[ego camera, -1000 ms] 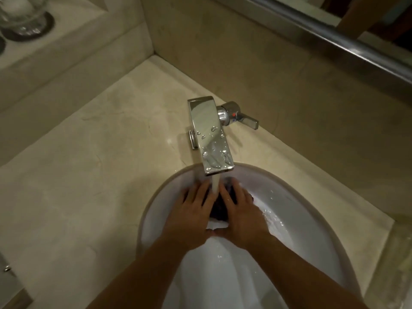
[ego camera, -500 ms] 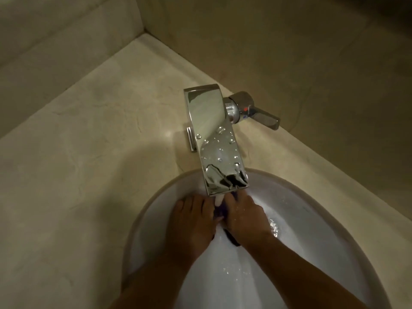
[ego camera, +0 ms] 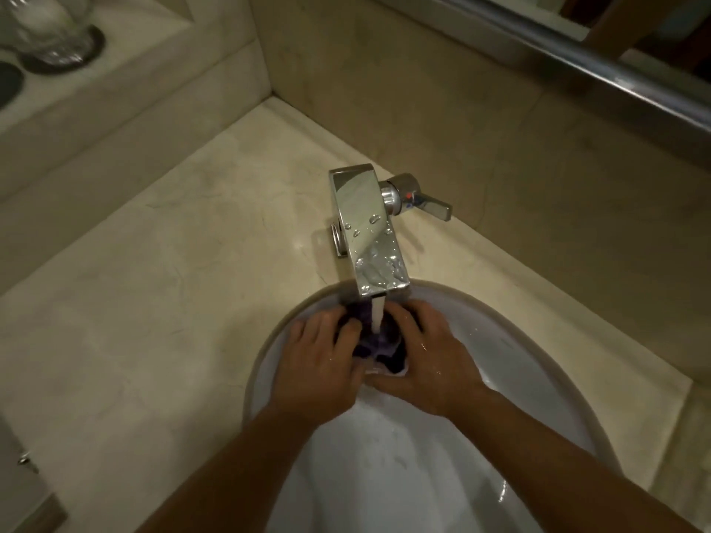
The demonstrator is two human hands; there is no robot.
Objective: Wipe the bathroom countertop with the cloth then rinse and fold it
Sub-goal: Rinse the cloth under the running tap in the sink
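A dark purple cloth (ego camera: 379, 346) is bunched up in the white sink basin (ego camera: 538, 340), right under the stream of water from the chrome faucet (ego camera: 369, 232). My left hand (ego camera: 323, 363) grips the cloth's left side with curled fingers. My right hand (ego camera: 427, 359) grips its right side, fingertips tucked over the far edge. Most of the cloth is hidden between the two hands. The beige marble countertop (ego camera: 173, 282) lies around the basin.
The faucet's lever handle (ego camera: 423, 200) sticks out to the right. On a raised ledge at the top left stands a glass (ego camera: 50, 28) on a dark coaster. A metal rail (ego camera: 577, 59) runs along the mirror's lower edge at the top right.
Both hands keep hold of the cloth under the water and have spread a little apart, so more purple cloth shows. The camera has tilted back up, bringing the ledge and rail into view again.
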